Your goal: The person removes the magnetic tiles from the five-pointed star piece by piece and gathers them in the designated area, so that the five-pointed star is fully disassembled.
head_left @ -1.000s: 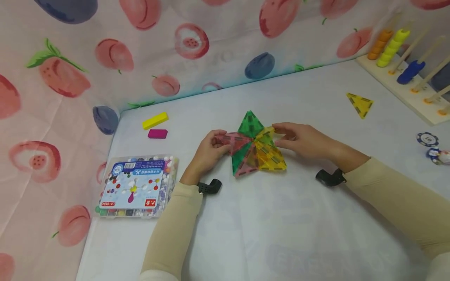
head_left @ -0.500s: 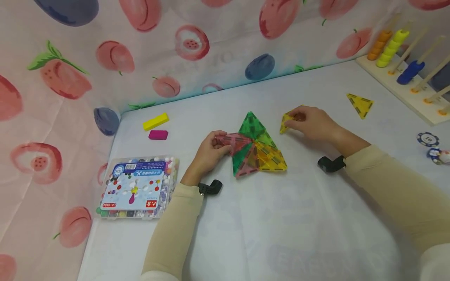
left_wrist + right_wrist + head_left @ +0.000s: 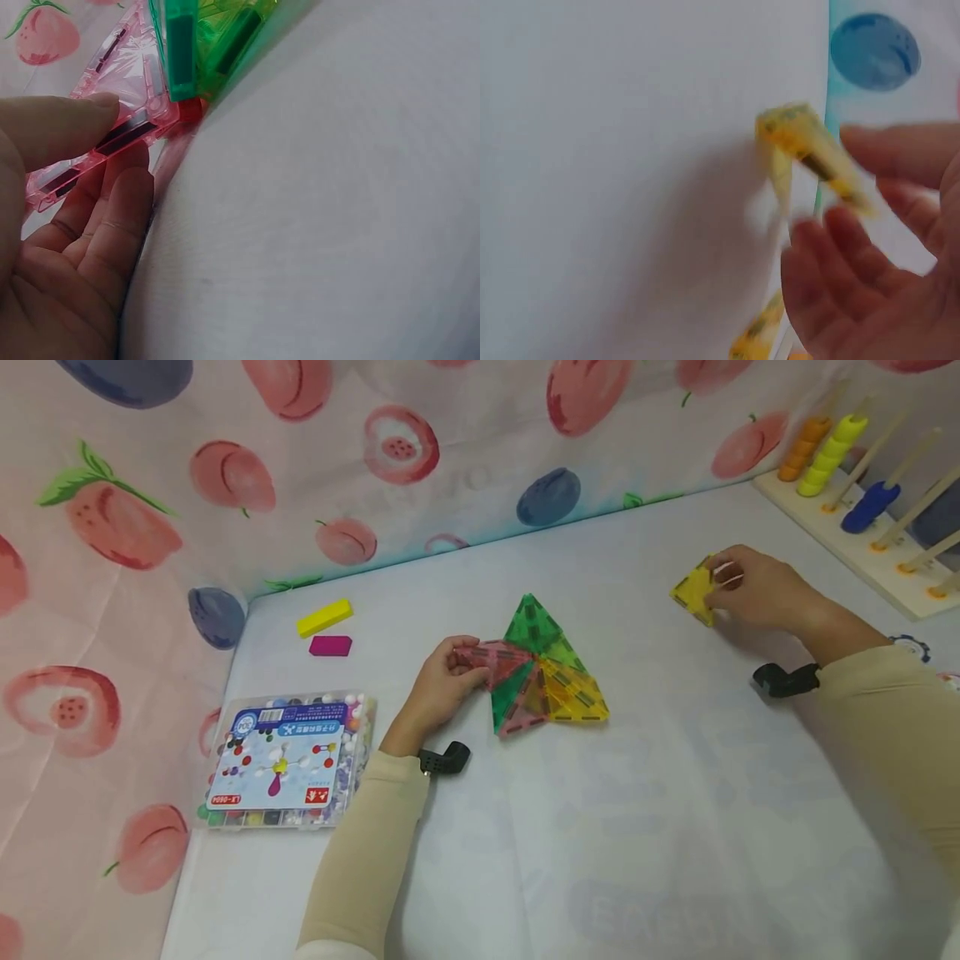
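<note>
My left hand [image 3: 438,693] pinches a pink triangular magnetic tile [image 3: 127,82] between thumb and fingers. That tile belongs to a pinwheel-like shape of joined see-through magnetic tiles [image 3: 532,625] in green, pink and yellow, standing mid-table. Off to the right, my right hand [image 3: 772,593] holds a yellow triangular magnetic tile [image 3: 692,592] by its edge, apart from the joined shape. In the right wrist view this yellow tile [image 3: 817,161] is blurred between thumb and fingertips. Another yellow tile [image 3: 757,330] shows below the fingers there; in the head view the right hand covers it.
At the left lies a clear compartment box [image 3: 288,764] of coloured beads with a printed label. Behind it are a yellow block [image 3: 325,618] and a magenta block [image 3: 331,646]. A wooden peg board [image 3: 847,535] with stacked beads stands at the back right, a poker chip [image 3: 910,647] nearer.
My right hand has drawn the yellow tile away from the joined shape and carried it right, towards the loose yellow tile. The left hand keeps its grip on the pink tile.
</note>
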A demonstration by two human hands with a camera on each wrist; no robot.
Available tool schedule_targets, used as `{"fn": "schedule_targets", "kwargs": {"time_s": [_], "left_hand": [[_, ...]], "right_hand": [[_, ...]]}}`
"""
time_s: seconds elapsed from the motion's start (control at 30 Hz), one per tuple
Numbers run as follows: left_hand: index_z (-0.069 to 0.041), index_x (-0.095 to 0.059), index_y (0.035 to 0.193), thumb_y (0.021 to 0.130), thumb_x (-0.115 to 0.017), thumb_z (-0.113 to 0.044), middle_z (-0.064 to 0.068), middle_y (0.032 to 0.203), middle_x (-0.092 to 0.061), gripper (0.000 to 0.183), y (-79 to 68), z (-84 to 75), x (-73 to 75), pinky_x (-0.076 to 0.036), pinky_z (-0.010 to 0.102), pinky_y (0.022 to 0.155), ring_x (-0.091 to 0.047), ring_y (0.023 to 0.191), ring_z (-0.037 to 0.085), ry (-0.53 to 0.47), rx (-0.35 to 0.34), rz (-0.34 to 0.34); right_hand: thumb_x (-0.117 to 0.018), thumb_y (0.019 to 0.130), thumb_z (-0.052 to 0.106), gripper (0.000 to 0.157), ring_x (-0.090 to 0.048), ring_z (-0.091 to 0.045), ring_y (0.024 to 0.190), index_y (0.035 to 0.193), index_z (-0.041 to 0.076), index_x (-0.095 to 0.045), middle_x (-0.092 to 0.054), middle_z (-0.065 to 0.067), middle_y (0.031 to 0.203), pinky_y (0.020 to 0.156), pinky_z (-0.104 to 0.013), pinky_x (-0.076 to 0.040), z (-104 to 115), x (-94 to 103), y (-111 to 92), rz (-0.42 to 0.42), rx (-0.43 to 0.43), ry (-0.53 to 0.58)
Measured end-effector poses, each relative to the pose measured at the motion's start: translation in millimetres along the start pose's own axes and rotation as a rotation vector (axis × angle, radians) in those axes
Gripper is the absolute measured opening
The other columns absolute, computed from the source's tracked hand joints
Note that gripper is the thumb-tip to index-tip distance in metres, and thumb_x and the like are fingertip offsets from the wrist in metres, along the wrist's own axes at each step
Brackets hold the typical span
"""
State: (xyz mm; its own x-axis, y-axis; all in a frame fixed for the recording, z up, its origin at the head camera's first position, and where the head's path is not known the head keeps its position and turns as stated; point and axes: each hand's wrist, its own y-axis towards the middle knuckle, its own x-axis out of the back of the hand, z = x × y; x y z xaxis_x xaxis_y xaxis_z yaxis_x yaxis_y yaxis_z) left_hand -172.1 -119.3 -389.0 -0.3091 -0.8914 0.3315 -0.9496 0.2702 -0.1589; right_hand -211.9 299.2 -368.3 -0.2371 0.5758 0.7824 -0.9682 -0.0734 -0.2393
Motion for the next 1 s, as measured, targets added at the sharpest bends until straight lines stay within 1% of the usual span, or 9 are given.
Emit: {"fn": "schedule_targets", "kwargs": {"time_s": [0.07,0.13,0.2,0.27,0.37,0.47,0.53,0.7,1.0], "left_hand": [[-0.009,-0.046,0.122,0.082,-0.064,-0.008,0.010,0.096,-0.056,0.044,0.2,-0.6,0.4,-0.046,0.024,0.067,-0.056,0.080,0.017,0.002,-0.001,-0.001],[-0.009,-0.046,0.122,0.082,-0.064,-0.008,0.010,0.096,-0.056,0.044,0.2,-1.5,0.9,-0.046,0.024,0.067,-0.056,0.080,0.017,-0.003,0.001,-0.002],[-0.009,-0.046,0.122,0.082,-0.064,-0.007,0.010,0.096,-0.056,0.044,0.3,-2.6,1.2,-0.046,0.024,0.067,-0.056,0.081,0.016,-0.008,0.002,-0.003],[-0.008,-0.046,0.122,0.082,-0.064,-0.007,0.010,0.096,-0.056,0.044,0.0,-3.7,1.5,-0.046,0.024,0.067,-0.056,0.081,0.016,-0.011,0.003,-0.005],[-0.007,-0.045,0.123,0.082,-0.064,-0.007,0.011,0.096,-0.055,0.044,-0.4,-5.5,1.1,-0.046,0.024,0.067,-0.056,0.081,0.017,-0.018,0.003,-0.002],[-0.008,-0.045,0.123,0.083,-0.064,-0.007,0.011,0.096,-0.055,0.044,-0.5,-6.9,0.2,-0.046,0.023,0.067,-0.056,0.080,0.016,-0.018,0.009,0.002],[-0.008,-0.045,0.123,0.083,-0.064,-0.008,0.010,0.097,-0.056,0.044,-0.4,-7.1,-0.4,-0.046,0.023,0.067,-0.056,0.080,0.016,-0.014,0.012,0.004],[-0.009,-0.045,0.122,0.083,-0.064,-0.008,0.010,0.097,-0.056,0.044,-0.1,-6.2,-1.0,-0.045,0.023,0.066,-0.055,0.080,0.015,-0.007,0.016,0.000],[-0.009,-0.046,0.121,0.082,-0.064,-0.007,0.010,0.098,-0.056,0.043,-0.2,-4.2,-1.9,-0.046,0.024,0.068,-0.056,0.081,0.016,-0.012,0.017,-0.003]], "right_hand": [[-0.052,0.088,0.039,0.064,-0.033,-0.044,0.113,0.137,0.005,-0.029,-0.035,-0.028,0.129,0.083,-0.056,-0.034,-4,3.8,0,-0.011,-0.012,-0.029],[-0.051,0.087,0.043,0.068,-0.030,-0.047,0.115,0.139,0.005,-0.027,-0.031,-0.030,0.132,0.086,-0.059,-0.030,-5,5.3,0,-0.006,-0.024,-0.070],[-0.052,0.085,0.046,0.072,-0.027,-0.049,0.116,0.139,0.004,-0.028,-0.030,-0.031,0.132,0.087,-0.060,-0.027,-5,4.6,2,0.012,-0.008,-0.117],[-0.053,0.085,0.049,0.073,-0.029,-0.048,0.115,0.137,0.003,-0.030,-0.033,-0.032,0.131,0.088,-0.059,-0.025,-4,2.5,5,0.034,0.033,-0.183],[-0.052,0.086,0.048,0.072,-0.032,-0.048,0.113,0.135,-0.001,-0.032,-0.038,-0.032,0.127,0.089,-0.059,-0.023,-5,1.6,11,0.061,0.097,-0.298],[-0.050,0.088,0.044,0.066,-0.034,-0.048,0.110,0.134,-0.002,-0.033,-0.039,-0.033,0.125,0.088,-0.059,-0.025,-10,5.9,14,0.084,0.114,-0.366],[-0.049,0.089,0.044,0.066,-0.031,-0.050,0.112,0.135,0.000,-0.032,-0.035,-0.034,0.127,0.089,-0.060,-0.024,-13,11.1,15,0.107,0.089,-0.365],[-0.051,0.085,0.049,0.073,-0.023,-0.051,0.117,0.138,0.005,-0.029,-0.026,-0.032,0.134,0.091,-0.061,-0.019,-21,21.0,17,0.140,0.022,-0.304],[-0.052,0.083,0.053,0.078,-0.018,-0.050,0.120,0.138,0.004,-0.028,-0.024,-0.032,0.135,0.092,-0.062,-0.016,-35,32.8,18,0.171,0.026,-0.283]]}}
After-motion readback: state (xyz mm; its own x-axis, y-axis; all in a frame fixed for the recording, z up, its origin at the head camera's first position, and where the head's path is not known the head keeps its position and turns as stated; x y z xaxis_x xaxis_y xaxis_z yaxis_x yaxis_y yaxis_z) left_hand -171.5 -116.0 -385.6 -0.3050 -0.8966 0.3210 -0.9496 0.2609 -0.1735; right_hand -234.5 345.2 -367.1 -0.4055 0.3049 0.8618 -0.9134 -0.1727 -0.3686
